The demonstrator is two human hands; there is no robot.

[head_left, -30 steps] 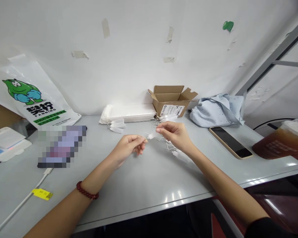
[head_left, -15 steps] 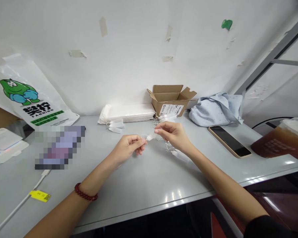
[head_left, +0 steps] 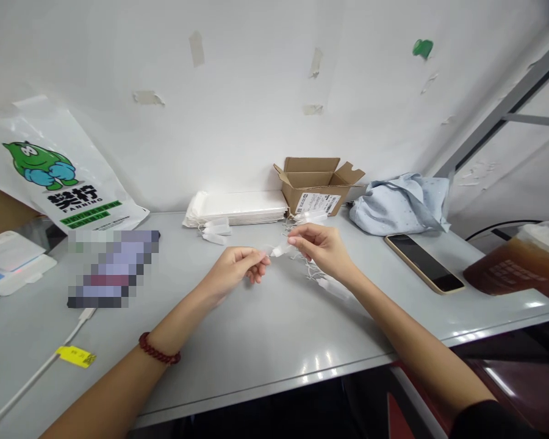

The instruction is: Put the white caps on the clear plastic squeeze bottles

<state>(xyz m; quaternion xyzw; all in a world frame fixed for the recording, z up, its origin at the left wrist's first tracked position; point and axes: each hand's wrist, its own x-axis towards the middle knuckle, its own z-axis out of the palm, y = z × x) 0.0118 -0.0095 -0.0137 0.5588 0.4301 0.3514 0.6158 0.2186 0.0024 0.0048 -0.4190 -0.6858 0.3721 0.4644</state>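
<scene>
Above the grey table (head_left: pixel 265 341), my left hand (head_left: pixel 235 268) and my right hand (head_left: pixel 322 247) each pinch one end of a small white translucent tag (head_left: pixel 278 249) on a thin string. Fingers of both hands are closed on it. More small white tags (head_left: pixel 329 285) with strings lie on the table under my right wrist. Others (head_left: pixel 216 230) lie further back beside a stack of flat white bags (head_left: pixel 238 208).
An open cardboard box (head_left: pixel 316 183) stands at the back by the wall. A light blue cloth (head_left: pixel 400 202), a phone (head_left: pixel 423 263) and a brown drink cup (head_left: pixel 521 262) are to the right. A printed plastic bag (head_left: pixel 59 177), a blurred device (head_left: pixel 112 268) with white cable (head_left: pixel 36 378) are left.
Almost nothing has moved. Both hands keep pinching the small tag in the same spot; only the view shifts slightly.
</scene>
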